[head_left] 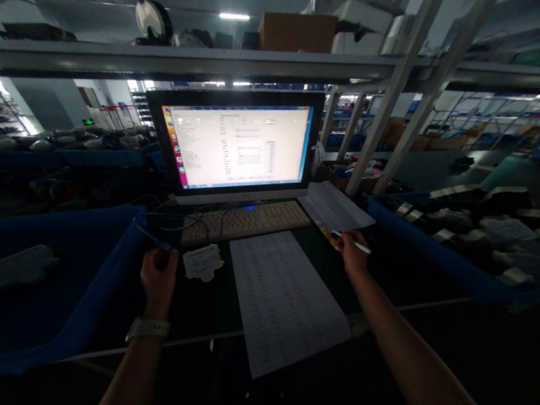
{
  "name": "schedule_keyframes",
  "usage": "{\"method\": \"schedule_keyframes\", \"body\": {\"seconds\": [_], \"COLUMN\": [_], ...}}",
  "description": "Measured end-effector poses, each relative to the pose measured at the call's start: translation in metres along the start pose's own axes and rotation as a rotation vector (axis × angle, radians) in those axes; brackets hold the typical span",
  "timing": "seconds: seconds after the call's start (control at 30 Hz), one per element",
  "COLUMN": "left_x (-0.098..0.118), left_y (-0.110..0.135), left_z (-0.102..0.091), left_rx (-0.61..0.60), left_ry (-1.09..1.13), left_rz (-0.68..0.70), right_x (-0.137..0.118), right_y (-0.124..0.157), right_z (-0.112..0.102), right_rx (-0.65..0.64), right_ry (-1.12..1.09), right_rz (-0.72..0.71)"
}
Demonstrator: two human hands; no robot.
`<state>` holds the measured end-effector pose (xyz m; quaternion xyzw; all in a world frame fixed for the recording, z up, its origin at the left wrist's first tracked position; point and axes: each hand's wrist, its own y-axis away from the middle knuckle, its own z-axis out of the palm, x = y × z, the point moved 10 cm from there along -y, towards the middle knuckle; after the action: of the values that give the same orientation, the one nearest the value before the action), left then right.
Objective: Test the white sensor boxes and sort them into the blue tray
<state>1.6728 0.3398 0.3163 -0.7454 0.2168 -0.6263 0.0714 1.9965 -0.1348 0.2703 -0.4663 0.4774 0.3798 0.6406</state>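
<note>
From my feed, both forearms come in from the bottom and reach over the worktop's [225, 318] front edge, angled inward, hands well apart. Left hand [158, 280] is curled, thumb and fingers pinched on the end of a blue cable [164, 245]; wristwatch [148, 328] on that arm. Right hand [353, 255] is closed around a slim white pen-like stick [363, 248], which slants across the fingers; can't tell which end is the tip. Cable is thin, bluish, loops up toward the keyboard [247, 221]; plug shape too dark to read. White labelled piece [203, 263] is flat, irregular outline, rounded tab at the bottom, print illegible to me. It lies just right of my left hand, below the keyboard's left end, not touched. Printed sheet [285, 298] sits between the hands, bottom hanging past the worktop's front edge; rows of text, blurred. Second sheet [339, 206] lies just beyond my right hand, by the keyboard's right end. Monitor [239, 144], lit, stands behind the keyboard. Blue bins flank me: left bin [66, 343] beyond left hand, right bin [433, 265] beyond right.
</note>
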Motion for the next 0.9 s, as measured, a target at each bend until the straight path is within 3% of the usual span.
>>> {"method": "schedule_keyframes", "body": {"seconds": [0.47,0.9], "left_x": [-0.004,-0.008], "left_y": [0.002,0.003], "left_z": [0.001,0.003], "left_rx": [-0.003,-0.017], "left_ry": [0.096,0.138], "left_rz": [0.033,0.015], "right_x": [-0.005,-0.021], "right_y": [0.008,0.018], "right_z": [0.004,0.006], "right_rx": [-0.019,-0.048], "right_ry": [-0.049,0.039], "right_rz": [0.038,0.08]}}
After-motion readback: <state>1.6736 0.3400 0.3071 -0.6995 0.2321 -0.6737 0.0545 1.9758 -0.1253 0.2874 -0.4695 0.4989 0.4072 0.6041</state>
